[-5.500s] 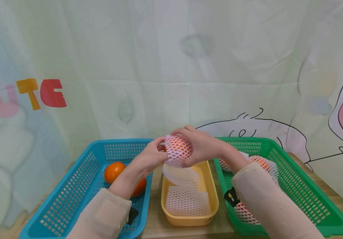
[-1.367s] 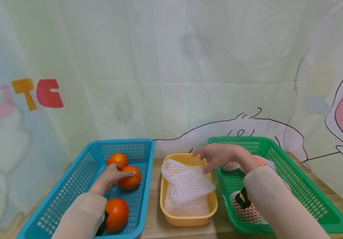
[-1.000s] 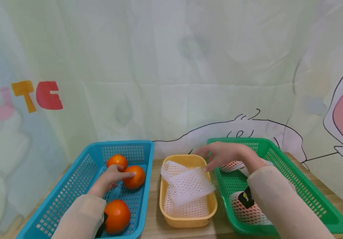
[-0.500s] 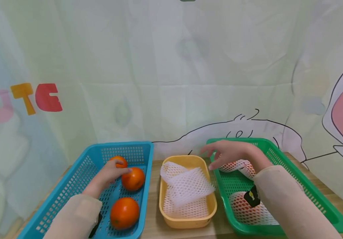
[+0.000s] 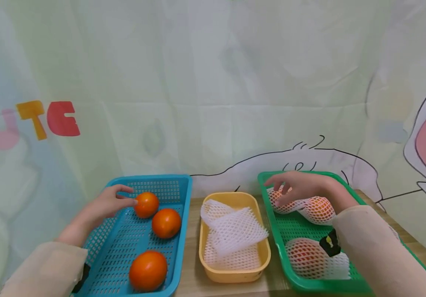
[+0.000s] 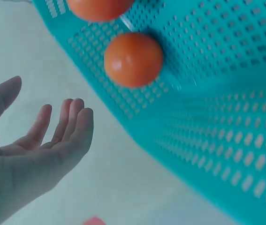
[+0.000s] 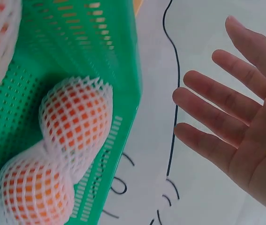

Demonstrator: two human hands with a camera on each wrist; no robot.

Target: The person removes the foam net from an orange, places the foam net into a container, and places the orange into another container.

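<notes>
My left hand (image 5: 107,202) hovers over the left wall of the blue basket (image 5: 123,247), fingers loosely spread and holding nothing. Three bare oranges lie in that basket: a far orange (image 5: 147,205), a middle orange (image 5: 166,223) and a near orange (image 5: 148,271). In the head view the thumb tip overlaps the far orange; the left wrist view shows the hand (image 6: 43,145) apart from the fruit. Above the far left part of the green basket (image 5: 285,251) is my right hand (image 5: 302,187), relaxed and holding nothing. Below it sit oranges in white foam nets (image 7: 76,119).
Between the baskets stands a yellow tray (image 5: 235,277) with loose white foam nets (image 5: 236,231) in it. Another netted orange (image 5: 305,258) lies near the green basket's front. The wooden table (image 5: 190,264) shows between containers. A printed curtain (image 5: 213,103) hangs behind.
At first both hands held a netted orange above the tray. Later my left hand was at the bare oranges; it has since moved left, away from them. My right hand has drifted right, over the green basket.
</notes>
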